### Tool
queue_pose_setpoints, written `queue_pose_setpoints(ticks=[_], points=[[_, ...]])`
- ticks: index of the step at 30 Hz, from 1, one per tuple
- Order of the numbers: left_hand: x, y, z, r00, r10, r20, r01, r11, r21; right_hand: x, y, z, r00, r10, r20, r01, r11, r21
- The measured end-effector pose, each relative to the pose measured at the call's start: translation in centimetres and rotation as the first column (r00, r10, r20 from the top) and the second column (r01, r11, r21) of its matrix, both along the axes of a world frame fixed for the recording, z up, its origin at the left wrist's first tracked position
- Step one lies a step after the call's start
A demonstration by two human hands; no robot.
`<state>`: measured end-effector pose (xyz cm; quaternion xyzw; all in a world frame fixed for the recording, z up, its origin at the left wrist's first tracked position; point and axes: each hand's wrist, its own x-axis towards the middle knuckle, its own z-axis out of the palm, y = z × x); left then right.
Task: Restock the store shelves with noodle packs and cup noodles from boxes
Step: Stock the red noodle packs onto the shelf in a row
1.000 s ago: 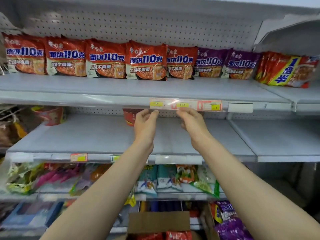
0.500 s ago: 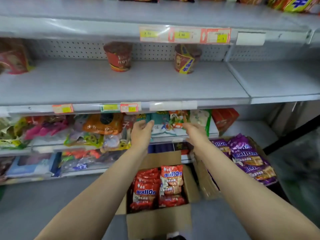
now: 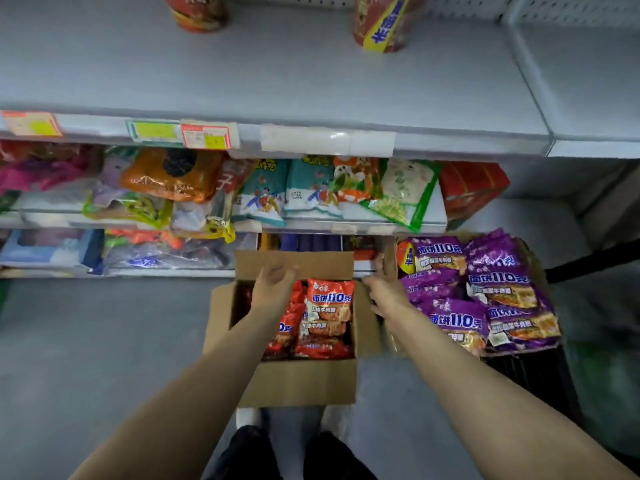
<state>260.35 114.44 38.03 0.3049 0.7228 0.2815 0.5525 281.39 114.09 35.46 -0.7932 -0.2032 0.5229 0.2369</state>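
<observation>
Above a grey shop floor (image 3: 86, 341), two bare hands reach toward boxes of noodle packs below grey metal shelving.

Left hand (image 3: 273, 292) hovers with fingers loosely spread, holding nothing, over an open brown cardboard box (image 3: 298, 379) packed with glossy red noodle packs (image 3: 327, 306). Right hand (image 3: 388, 296) is blurred, relaxed and empty at that box's right flap, beside a second box of crinkly purple noodle packs (image 3: 498, 282). A wide, smooth grey shelf (image 3: 277, 81) carries two round cup noodles (image 3: 379, 22) at its back and paper price tags (image 3: 206, 135) along its front edge. Soft, colourful snack bags (image 3: 173, 174) crowd the lower shelf.
</observation>
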Motion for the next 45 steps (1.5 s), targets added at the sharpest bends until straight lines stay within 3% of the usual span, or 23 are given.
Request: queue_pose_setpoints(ticks=[8, 13, 21, 26, 31, 41, 45], points=[[2.7, -1.1, -9.3, 0.997, 0.077, 0.015, -0.074, 0.987, -0.139, 1.4, -0.5, -5.2, 0.998, -0.031, -0.047, 0.025, 0.991, -0.129], [3.5, 0.7, -15.8, 1.0, 0.003, -0.013, -0.005, 0.985, -0.174, 2.6, 1.2, -10.6, 0.999, -0.028, 0.039, 0.035, 0.981, -0.193], [4.5, 2.9, -27.7, 0.992, -0.101, -0.073, 0.081, 0.968, -0.236, 2.8, 2.9, -23.1, 0.999, -0.032, 0.008, 0.033, 0.971, -0.236], [5.3, 3.7, -35.3, 0.985, -0.154, -0.074, 0.13, 0.955, -0.266, 3.1, 3.4, -31.0, 0.998, 0.055, -0.033, -0.061, 0.973, -0.222], [5.7, 4.9, -42.2, 0.974, -0.227, 0.001, 0.221, 0.946, -0.236, 3.0, 3.7, -37.9, 0.99, 0.014, -0.139, -0.04, 0.981, -0.191], [5.5, 6.2, -49.9, 0.973, -0.192, 0.131, 0.219, 0.946, -0.239, 2.2, 4.4, -44.3, 0.97, -0.099, -0.222, 0.058, 0.981, -0.186], [5.4, 6.8, -48.6, 0.971, -0.169, 0.171, 0.206, 0.952, -0.227, 1.7, 4.4, -45.3, 0.968, -0.118, -0.219, 0.074, 0.977, -0.2]])
